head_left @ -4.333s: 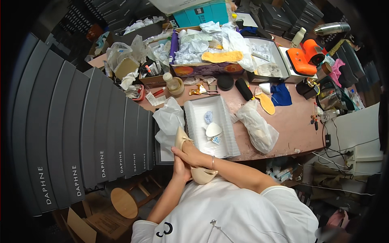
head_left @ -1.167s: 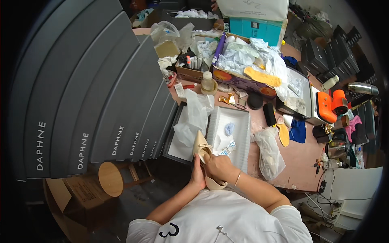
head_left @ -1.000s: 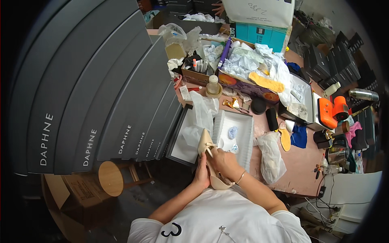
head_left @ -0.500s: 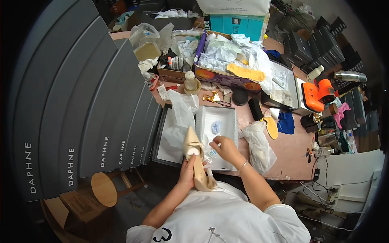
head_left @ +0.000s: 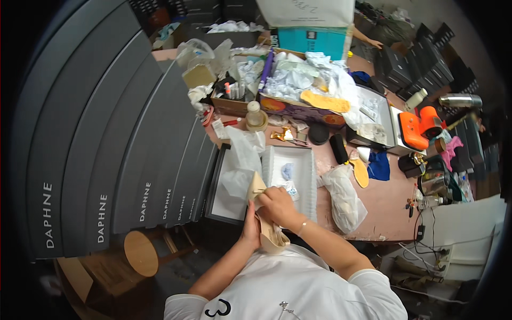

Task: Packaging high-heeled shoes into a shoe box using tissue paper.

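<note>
A beige pointed-toe shoe (head_left: pixel 255 186) is held in front of my chest, toe away from me and heel end near my shirt. My left hand (head_left: pixel 250 229) is wrapped round its side from the left. Over the shoe's front opening, my right hand (head_left: pixel 278 205) has bent fingers closed on the upper, their tips hidden. Just beyond lies an open white-lined shoebox tray (head_left: pixel 304 184) with a crumpled bluish wad (head_left: pixel 287 171) and a small printed packet (head_left: pixel 292 190) inside. Left of it, white tissue paper (head_left: pixel 242 160) lies over a dark box part (head_left: pixel 221 205).
Tall stacked grey shoeboxes (head_left: pixel 106 133) wall off the left side. A white plastic bag (head_left: pixel 344 200), a yellow insole (head_left: pixel 360 173) and a blue cloth (head_left: pixel 378 164) lie on the right of the pink table (head_left: pixel 389 213). Behind stands a carton of crumpled paper (head_left: pixel 298 77).
My right hand has moved left from above the tray onto the shoe's upper. The shoe stays in my left hand, slightly turned. Another person's hand has appeared at the far right.
</note>
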The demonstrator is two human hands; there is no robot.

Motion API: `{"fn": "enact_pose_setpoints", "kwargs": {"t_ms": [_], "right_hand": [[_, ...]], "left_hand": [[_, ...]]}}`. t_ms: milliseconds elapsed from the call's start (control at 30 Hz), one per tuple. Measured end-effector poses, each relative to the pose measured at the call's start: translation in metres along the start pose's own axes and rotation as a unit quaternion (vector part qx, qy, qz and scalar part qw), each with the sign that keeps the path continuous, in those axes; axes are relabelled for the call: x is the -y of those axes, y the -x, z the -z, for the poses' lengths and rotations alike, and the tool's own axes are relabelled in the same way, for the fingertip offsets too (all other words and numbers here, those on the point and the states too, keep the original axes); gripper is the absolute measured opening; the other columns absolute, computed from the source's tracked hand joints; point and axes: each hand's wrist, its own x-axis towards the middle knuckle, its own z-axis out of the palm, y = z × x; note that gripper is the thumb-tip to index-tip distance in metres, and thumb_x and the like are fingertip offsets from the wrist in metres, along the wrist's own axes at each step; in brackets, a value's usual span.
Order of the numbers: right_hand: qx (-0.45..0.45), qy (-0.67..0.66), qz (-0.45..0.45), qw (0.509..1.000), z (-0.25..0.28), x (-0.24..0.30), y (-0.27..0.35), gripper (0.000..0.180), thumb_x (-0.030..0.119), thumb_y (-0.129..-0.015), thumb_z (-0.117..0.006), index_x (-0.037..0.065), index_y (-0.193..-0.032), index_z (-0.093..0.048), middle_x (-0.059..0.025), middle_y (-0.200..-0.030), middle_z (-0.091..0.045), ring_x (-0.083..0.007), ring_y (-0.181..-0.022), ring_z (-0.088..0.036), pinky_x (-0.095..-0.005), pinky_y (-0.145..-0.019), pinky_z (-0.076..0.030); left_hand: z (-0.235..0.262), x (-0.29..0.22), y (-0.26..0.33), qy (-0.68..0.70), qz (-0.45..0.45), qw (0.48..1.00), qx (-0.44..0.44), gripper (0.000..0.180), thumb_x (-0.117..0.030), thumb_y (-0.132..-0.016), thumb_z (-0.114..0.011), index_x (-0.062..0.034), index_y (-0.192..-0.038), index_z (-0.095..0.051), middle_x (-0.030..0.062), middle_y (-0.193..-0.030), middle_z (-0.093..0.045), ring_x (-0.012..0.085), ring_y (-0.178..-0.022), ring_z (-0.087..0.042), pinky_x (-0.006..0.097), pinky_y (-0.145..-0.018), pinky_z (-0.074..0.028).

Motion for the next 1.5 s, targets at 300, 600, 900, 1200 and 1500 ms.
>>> {"fn": "enact_pose_setpoints", "kwargs": {"t_ms": [300,600,900,1200,1500], "right_hand": [[-0.034,-0.097,-0.127,0.987,-0.002,-0.08,-0.009,0.073,0.024,-0.084,-0.064,0.003,-0.142,-0.025,-0.0291,-0.124,-0.049,-0.0437,-0.115,-0.05,-0.0484,-0.093,-0.042],[0.009,-0.145,-0.171,0.975,-0.016,-0.102,-0.034,0.042,0.014,-0.074,-0.068,0.0,-0.109,-0.051,-0.0231,-0.106,-0.058,-0.0389,-0.086,-0.061,-0.0431,-0.075,-0.05],[-0.075,-0.11,-0.009,0.991,-0.001,-0.013,0.019,0.031,0.013,-0.076,-0.069,0.007,-0.102,-0.054,-0.0166,-0.101,-0.053,-0.0356,-0.082,-0.059,-0.0413,-0.068,-0.05],[-0.141,-0.346,-0.211,0.903,0.014,-0.022,0.044,0.052,0.025,-0.083,-0.068,0.003,-0.125,-0.048,-0.0211,-0.097,-0.065,-0.0408,-0.093,-0.062,-0.0438,-0.08,-0.049],[-0.105,-0.154,-0.218,0.958,0.076,-0.102,0.103,0.089,0.039,-0.076,-0.074,-0.011,-0.135,-0.03,-0.0311,-0.136,-0.04,-0.0434,-0.123,-0.043,-0.0444,-0.101,-0.036]], "left_hand": [[0.033,0.011,-0.003,-0.046,0.005,0.992,-0.118,0.061,-0.061,-0.095,-0.034,-0.0072,-0.115,-0.055,0.01,-0.096,-0.061,0.0178,-0.071,-0.058,0.032,-0.064,-0.051],[0.03,0.003,-0.014,-0.013,-0.013,0.997,-0.076,0.069,-0.067,-0.092,-0.029,-0.0086,-0.121,-0.051,0.0113,-0.098,-0.06,0.022,-0.077,-0.06,0.035,-0.07,-0.051],[0.013,0.025,-0.021,-0.016,0.009,1.0,-0.024,0.057,-0.058,-0.094,-0.04,-0.0123,-0.128,-0.044,0.0072,-0.113,-0.056,0.0209,-0.101,-0.058,0.035,-0.084,-0.05],[-0.017,0.02,-0.01,-0.152,0.086,0.985,0.012,0.04,-0.045,-0.097,-0.042,-0.0079,-0.108,-0.053,0.0082,-0.08,-0.059,0.0192,-0.063,-0.06,0.032,-0.056,-0.051],[0.031,-0.054,-0.064,-0.351,-0.193,0.908,-0.12,0.037,-0.023,-0.097,-0.05,0.0004,-0.124,-0.046,0.0153,-0.102,-0.061,0.0204,-0.087,-0.061,0.03,-0.076,-0.05]]}}
